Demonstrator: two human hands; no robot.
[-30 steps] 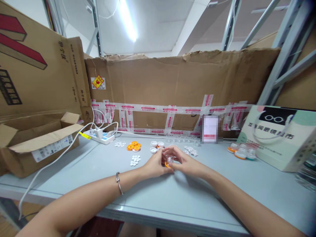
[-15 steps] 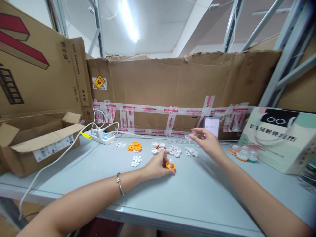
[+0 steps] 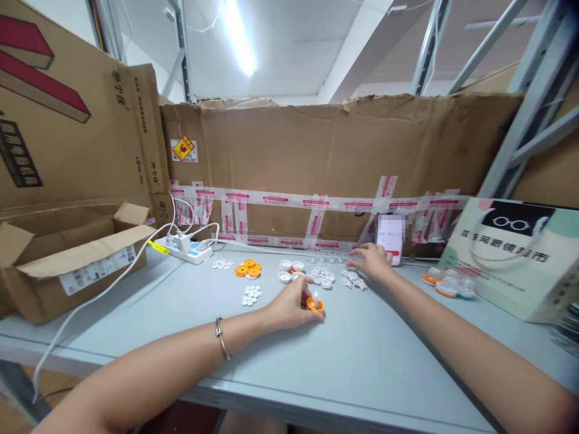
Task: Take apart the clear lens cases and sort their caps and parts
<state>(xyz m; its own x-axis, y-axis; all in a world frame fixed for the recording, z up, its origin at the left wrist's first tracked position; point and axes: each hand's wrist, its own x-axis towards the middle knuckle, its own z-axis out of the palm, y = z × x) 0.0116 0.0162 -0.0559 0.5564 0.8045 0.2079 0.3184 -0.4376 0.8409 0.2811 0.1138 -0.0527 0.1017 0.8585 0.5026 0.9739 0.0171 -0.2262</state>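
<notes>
From here I see the cardboard box [image 3: 67, 259] lying open at the table's [image 3: 362, 361] far left. Near the centre, the left hand [image 3: 289, 306] pinches the orange cap [image 3: 315, 304] against the tabletop. Farther right, the right hand [image 3: 373, 262] rests over the clear pieces [image 3: 328, 259] beside the phone [image 3: 391, 238] — I cannot tell whether it grips one.

Small orange cap [image 3: 315, 304], flat on table

Box [image 3: 67, 265] far left on table [image 3: 353, 361]; power strip [image 3: 187, 251] beside it; cap [image 3: 315, 304] centre; bag [image 3: 511, 259] far right.
</notes>
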